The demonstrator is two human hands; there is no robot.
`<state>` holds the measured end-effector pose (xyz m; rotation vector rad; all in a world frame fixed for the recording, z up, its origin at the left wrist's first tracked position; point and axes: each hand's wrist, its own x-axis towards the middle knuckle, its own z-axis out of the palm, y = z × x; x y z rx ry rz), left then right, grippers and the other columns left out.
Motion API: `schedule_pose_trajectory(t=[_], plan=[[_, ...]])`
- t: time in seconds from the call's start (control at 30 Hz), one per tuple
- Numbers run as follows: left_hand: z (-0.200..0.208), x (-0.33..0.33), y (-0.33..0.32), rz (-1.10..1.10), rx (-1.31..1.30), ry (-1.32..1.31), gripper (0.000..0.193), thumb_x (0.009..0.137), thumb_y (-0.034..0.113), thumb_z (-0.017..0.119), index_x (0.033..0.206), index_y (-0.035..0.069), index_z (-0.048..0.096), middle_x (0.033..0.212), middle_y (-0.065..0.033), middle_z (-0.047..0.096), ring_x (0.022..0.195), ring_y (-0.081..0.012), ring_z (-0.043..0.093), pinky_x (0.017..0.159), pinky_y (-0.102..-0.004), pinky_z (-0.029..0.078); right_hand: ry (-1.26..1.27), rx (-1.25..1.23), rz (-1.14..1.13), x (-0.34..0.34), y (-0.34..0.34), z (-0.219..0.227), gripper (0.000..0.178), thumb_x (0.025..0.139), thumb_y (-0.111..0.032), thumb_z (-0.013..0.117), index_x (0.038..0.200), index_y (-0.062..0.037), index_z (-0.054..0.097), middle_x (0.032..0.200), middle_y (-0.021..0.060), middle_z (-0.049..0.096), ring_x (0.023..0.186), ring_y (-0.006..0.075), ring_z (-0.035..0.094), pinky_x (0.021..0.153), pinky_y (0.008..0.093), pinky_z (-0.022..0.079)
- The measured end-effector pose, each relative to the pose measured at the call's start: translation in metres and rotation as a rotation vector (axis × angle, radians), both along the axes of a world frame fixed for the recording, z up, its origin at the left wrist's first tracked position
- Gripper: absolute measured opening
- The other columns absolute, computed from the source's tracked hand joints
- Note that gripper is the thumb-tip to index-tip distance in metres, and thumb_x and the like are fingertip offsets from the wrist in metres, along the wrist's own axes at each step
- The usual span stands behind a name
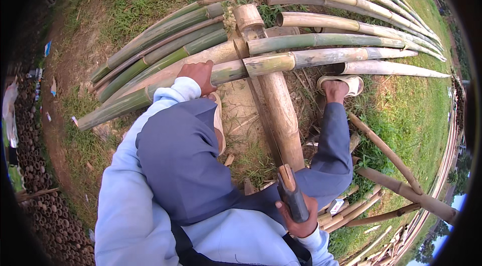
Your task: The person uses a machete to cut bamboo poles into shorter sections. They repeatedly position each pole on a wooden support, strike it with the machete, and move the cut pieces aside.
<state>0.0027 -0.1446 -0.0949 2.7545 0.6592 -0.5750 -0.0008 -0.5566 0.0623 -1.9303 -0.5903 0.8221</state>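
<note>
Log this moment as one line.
left hand: on bamboo pole; right hand: holding saw handle; saw blade: across pole; pole: over bamboo log

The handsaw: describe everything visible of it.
The handsaw has a long, narrow, brownish metal-looking blade and a thick, dark handle with a lighter wood-like piece where the blade enters. The right hand grips the handle. The blade slants away to the left, crossing a bamboo pole, its tip just beyond it. Whether it has cut in cannot be told.

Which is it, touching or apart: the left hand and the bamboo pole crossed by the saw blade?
Touching: the head view shows the left hand laid over the pole, with no gap between.
</note>
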Motion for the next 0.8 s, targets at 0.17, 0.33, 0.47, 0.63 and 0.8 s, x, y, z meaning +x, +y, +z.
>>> schedule_pose_trajectory(t=[0.17,0.33,0.47,0.63,0.8], plan=[[0.003,0.019,0.007,-0.026,0.015,-0.049,0.060,0.075,0.040,0.081,0.117,0.002,0.062,0.103,-0.0211,0.075,0.098,-0.0391,0.073,0.089,-0.0492,0.056,-0.111,0.075,-0.011,0.056,0.098,-0.104,0.022,0.087,-0.006,0.076,0.104,0.0018,0.065,0.074,0.0150,0.065,0.063,0.0198,0.055,0.065,0.0364,0.050],[0.007,0.007,0.018,0.000,0.046,-0.040,0.060,0.074,0.038,0.081,0.118,0.002,0.061,0.102,-0.0211,0.075,0.097,-0.0387,0.073,0.087,-0.0492,0.056,-0.061,0.106,-0.020,0.022,0.052,-0.071,0.033,0.087,-0.006,0.077,0.117,-0.0001,0.068,0.082,0.0157,0.070,0.071,0.0195,0.066,0.070,0.0335,0.053],[0.007,0.006,0.007,0.023,0.024,0.000,0.059,0.074,0.038,0.081,0.116,0.002,0.061,0.101,-0.0214,0.075,0.097,-0.0386,0.073,0.086,-0.0481,0.057,0.048,-0.015,-0.036,-0.003,-0.011,-0.007,0.045,0.085,0.000,0.075,0.130,-0.0009,0.066,0.091,0.0134,0.074,0.081,0.0136,0.072,0.074,0.0282,0.053],[0.000,0.014,0.010,-0.029,0.025,-0.073,0.058,0.074,0.039,0.080,0.115,0.002,0.062,0.099,-0.0226,0.075,0.096,-0.0390,0.073,0.088,-0.0485,0.057,-0.048,0.045,-0.016,0.046,0.072,-0.081,0.023,0.087,-0.005,0.075,0.108,0.0018,0.067,0.080,0.0134,0.067,0.070,0.0144,0.059,0.070,0.0323,0.051],[0.010,0.007,0.007,0.004,-0.023,-0.026,0.055,0.074,0.037,0.078,0.113,0.002,0.062,0.100,-0.0223,0.075,0.097,-0.0388,0.073,0.090,-0.0478,0.056,-0.085,0.097,-0.019,0.042,0.084,-0.090,0.019,0.091,-0.008,0.076,0.102,0.0018,0.065,0.078,0.0037,0.064,0.069,0.0116,0.054,0.066,0.0298,0.047]])
